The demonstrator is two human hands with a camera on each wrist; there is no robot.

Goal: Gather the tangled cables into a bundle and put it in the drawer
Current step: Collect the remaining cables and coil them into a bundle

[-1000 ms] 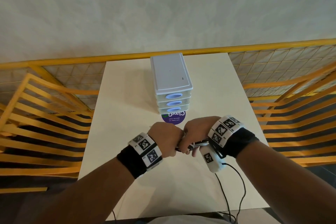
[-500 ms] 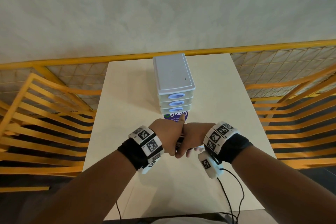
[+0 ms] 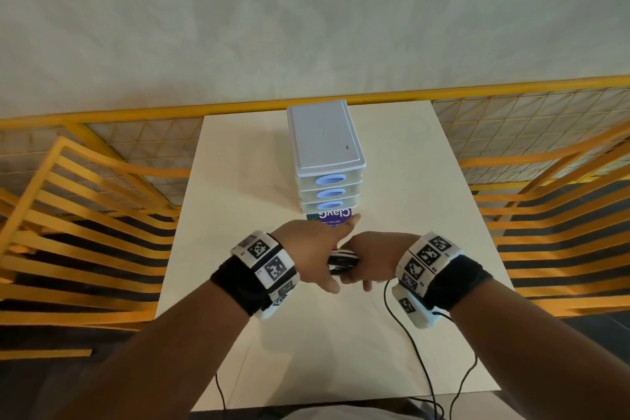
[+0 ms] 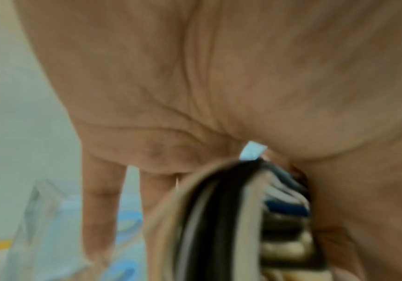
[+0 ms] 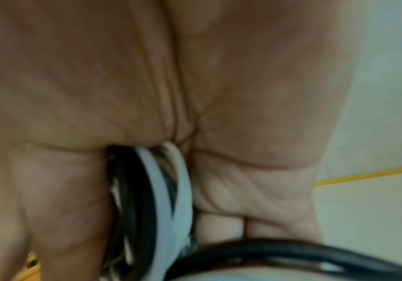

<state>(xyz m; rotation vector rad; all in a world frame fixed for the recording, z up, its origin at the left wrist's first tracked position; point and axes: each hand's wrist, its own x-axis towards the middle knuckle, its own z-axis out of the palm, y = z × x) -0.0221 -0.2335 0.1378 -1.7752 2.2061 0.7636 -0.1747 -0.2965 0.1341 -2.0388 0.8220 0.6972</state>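
A bundle of black and white cables (image 3: 342,261) sits between my two hands above the white table (image 3: 238,181). My left hand (image 3: 315,249) holds one side of it, one finger pointing at the drawer unit. In the left wrist view the cable bundle (image 4: 219,218) runs across the palm beside two straight fingers (image 4: 103,209). My right hand (image 3: 370,261) grips the other side, and its wrist view shows the cable loops (image 5: 156,190) squeezed in the fist. The white drawer unit (image 3: 327,160) stands just beyond, all three drawers shut.
A purple round sticker (image 3: 335,215) lies on the table in front of the drawer unit (image 4: 38,218). Thin black leads (image 3: 412,358) trail from my wrists over the near table edge. Yellow slatted chairs (image 3: 85,232) flank the table, and a yellow railing (image 3: 511,89) runs behind it.
Both hands moved a little forward toward the drawer unit while keeping the bundle between them. My left finger now sticks out toward the drawers.
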